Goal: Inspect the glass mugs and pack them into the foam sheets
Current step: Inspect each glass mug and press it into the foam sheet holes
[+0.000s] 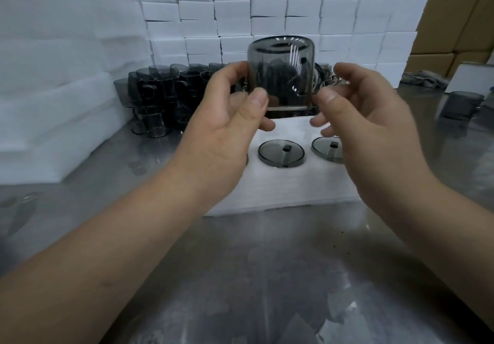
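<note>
Dark stacked mugs (152, 97) stand at the back left. The left hand (222, 129) grips an upturned smoky glass mug (280, 76), thumb in front, above the foam sheet (280, 183). The right hand (374, 129) pinches its handle side, fingers curled.

Single head-worn view, forward-down, close over table (267, 276)

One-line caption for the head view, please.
Left hand and right hand hold a smoky glass mug upside down above a foam sheet holding two glass pieces.
</note>
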The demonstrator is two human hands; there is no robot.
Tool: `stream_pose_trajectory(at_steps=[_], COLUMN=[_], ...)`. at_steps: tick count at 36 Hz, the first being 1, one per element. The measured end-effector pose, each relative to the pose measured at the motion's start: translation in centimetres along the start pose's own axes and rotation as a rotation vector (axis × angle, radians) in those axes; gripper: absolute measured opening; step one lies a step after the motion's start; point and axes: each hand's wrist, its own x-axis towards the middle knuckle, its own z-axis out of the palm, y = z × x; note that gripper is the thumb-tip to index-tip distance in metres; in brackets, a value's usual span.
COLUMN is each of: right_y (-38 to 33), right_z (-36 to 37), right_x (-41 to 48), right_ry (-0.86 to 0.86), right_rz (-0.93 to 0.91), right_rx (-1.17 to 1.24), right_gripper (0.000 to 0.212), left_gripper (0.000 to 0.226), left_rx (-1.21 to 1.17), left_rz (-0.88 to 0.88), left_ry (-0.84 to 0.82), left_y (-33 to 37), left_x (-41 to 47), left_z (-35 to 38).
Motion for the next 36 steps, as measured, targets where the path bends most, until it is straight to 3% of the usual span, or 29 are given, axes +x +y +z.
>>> stream_pose_trajectory(at_steps=[5, 10, 15, 20, 25, 31, 36], right_y=[0.1, -0.3, -0.2, -0.1, -0.3, -0.2, 0.0], right_z=[0.1, 0.0, -0.1, 0.1, 0.2, 0.2, 0.2], right_x=[-0.1, -0.1, 0.0, -0.3, -0.5, -0.6, -0.5], right_ry=[-0.077, -0.138, -0.188, -0.188, -0.212, -0.208, -0.215], right_rz=[0.042, 0.040, 0.100, 0.109, 0.067, 0.014, -0.031], right_rx=[0.009, 0.102, 0.178, 0.224, 0.201, 0.224, 0.240], right_gripper=[0.052, 0.034, 0.053, 0.048, 0.073, 0.073, 0.075], left_gripper=[0.039, 0.047, 0.055, 0.058, 0.057, 0.047, 0.025], left_rx=[-0.025, 0.088, 0.321, 0.469, 0.540, 0.489, 0.180], left_rz=[0.065, 0.139, 0.228, 0.264, 0.299, 0.219, 0.076], left_ry=[-0.065, -0.103, -0.008, 0.051, 0.108, 0.152, 0.224], left_y=[-0.2, -0.9, -1.1, -1.4, -1.7, -1.8, -1.2], left_x=[0.0, 0.1, 0.3, 0.4, 0.5, 0.5, 0.7], left_z=[0.1, 0.0, -0.3, -0.5, -0.6, -0.5, -0.5])
